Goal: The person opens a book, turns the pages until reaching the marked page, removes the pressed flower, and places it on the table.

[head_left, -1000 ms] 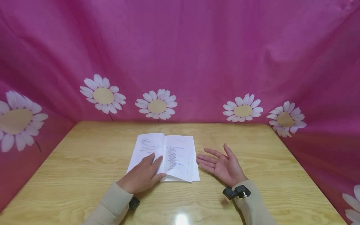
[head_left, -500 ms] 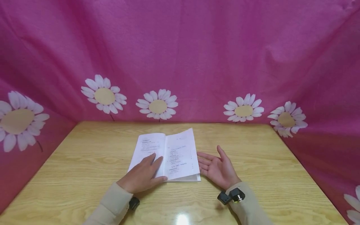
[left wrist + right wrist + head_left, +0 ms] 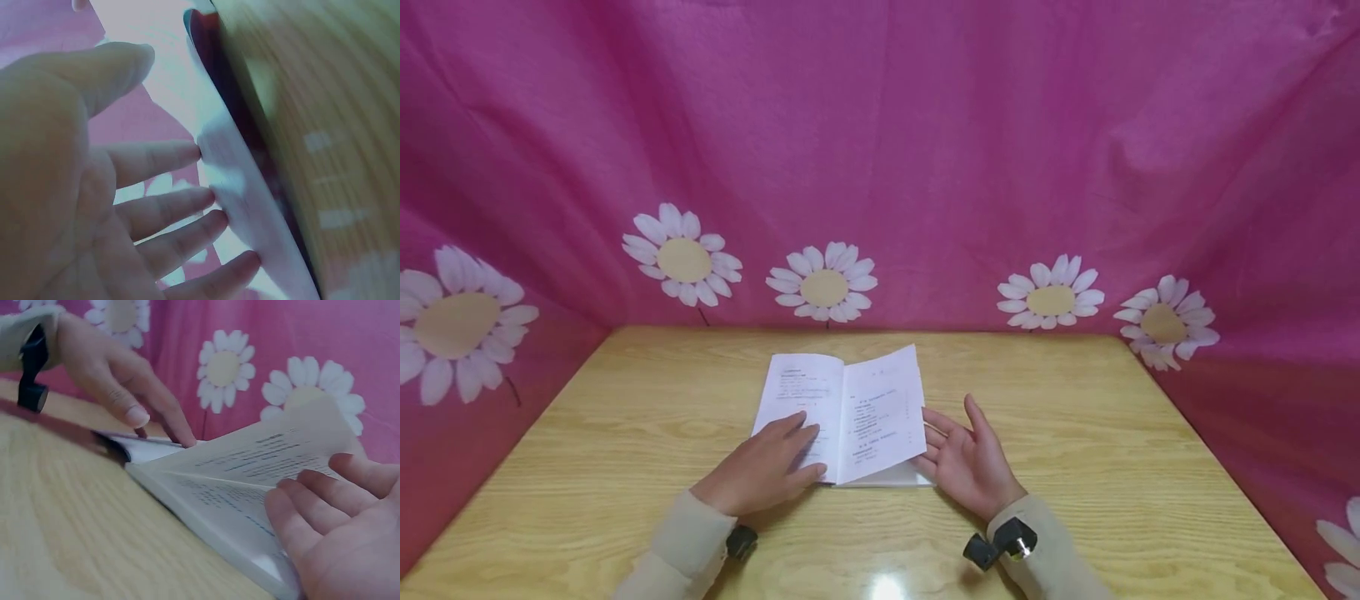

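An open book (image 3: 805, 379) with printed white pages lies on the wooden table. My left hand (image 3: 756, 471) rests on its left page, fingers spread and fairly straight; in the left wrist view the fingertips (image 3: 212, 197) touch the paper. One right-hand page (image 3: 883, 412) stands tilted up off the pages below. Palm up at the book's right side is my right hand (image 3: 973, 467), with its straight fingers reaching under the lifted page's edge. From the right wrist view, these fingers (image 3: 325, 500) lie between the raised page and the lower printed page, the thumb held apart.
Wood-grain tabletop (image 3: 1075, 400) surrounds the book. A pink curtain (image 3: 925, 167) with large white daisies hangs behind and at both sides. Each wrist carries a small black camera, such as the right one (image 3: 1000, 542).
My right hand has moved left, its fingers going under the right page's edge. That page has risen from nearly flat to tilted. My left hand has shifted slightly left on its page.
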`<state>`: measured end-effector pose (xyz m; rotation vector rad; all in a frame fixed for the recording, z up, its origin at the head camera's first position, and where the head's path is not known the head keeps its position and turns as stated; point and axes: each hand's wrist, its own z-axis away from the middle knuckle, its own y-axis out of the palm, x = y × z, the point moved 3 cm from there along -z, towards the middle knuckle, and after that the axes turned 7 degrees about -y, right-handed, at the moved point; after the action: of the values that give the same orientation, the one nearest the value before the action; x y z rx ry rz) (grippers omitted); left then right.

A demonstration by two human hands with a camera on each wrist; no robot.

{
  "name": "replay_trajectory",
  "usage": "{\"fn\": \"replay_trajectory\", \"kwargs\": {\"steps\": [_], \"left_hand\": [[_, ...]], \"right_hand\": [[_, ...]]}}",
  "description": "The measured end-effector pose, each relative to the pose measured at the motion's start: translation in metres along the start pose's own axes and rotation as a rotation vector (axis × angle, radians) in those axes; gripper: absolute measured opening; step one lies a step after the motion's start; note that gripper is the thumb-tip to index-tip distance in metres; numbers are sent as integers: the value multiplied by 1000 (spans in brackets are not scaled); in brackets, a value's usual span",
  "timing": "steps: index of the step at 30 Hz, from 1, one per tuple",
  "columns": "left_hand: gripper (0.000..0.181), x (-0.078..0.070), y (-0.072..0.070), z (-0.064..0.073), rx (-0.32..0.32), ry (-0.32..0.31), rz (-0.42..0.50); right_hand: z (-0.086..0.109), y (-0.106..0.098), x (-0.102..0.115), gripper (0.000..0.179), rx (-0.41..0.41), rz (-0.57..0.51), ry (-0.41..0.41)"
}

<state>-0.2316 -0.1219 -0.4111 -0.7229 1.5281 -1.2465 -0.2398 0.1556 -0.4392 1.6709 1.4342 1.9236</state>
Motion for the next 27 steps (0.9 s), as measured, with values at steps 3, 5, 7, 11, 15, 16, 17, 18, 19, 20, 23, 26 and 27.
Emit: {"fn": "replay_trajectory", "kwargs": {"steps": [3, 5, 7, 11, 15, 16, 17, 18, 19, 20, 23, 26, 27], "left_hand": [[61, 9, -3, 5, 6, -24, -2], [58, 14, -6, 7, 12, -30, -7], [55, 18, -8, 10, 19, -40, -9], [50, 25, -14, 11, 33, -59, 1], [44, 32, -19, 13, 26, -61, 17], [42, 34, -21, 14, 20, -55, 21], [41, 35, -23, 14, 11, -46, 20], [39, 37, -24, 15, 7, -44, 25], [39, 38, -25, 15, 7, -45, 32], [38, 39, -25, 15, 10, -50, 36], [37, 40, -26, 15, 15, -53, 46], [35, 43, -27, 15, 9, -32, 53], [35, 44, -27, 16, 4, -19, 54]], "right_hand": [[-1, 5, -4, 92, -14, 44, -2], [-2, 8, -6, 91, -17, 90, -3], [-3, 13, -8, 89, -9, 147, -4], [-9, 26, -13, 82, 2, 322, -8], [-18, 37, -21, 74, 2, 525, -20], [-21, 39, -23, 73, 3, 569, -27], [-23, 41, -26, 72, -3, 611, -32], [-26, 43, -28, 70, -5, 646, -35], [-28, 45, -30, 69, 1, 682, -38], [-31, 47, -33, 69, 12, 722, -43], [-35, 53, -40, 68, 43, 849, -43], [-38, 60, -46, 66, 54, 1004, -46], [-39, 63, -47, 65, 44, 1058, -43]]}}
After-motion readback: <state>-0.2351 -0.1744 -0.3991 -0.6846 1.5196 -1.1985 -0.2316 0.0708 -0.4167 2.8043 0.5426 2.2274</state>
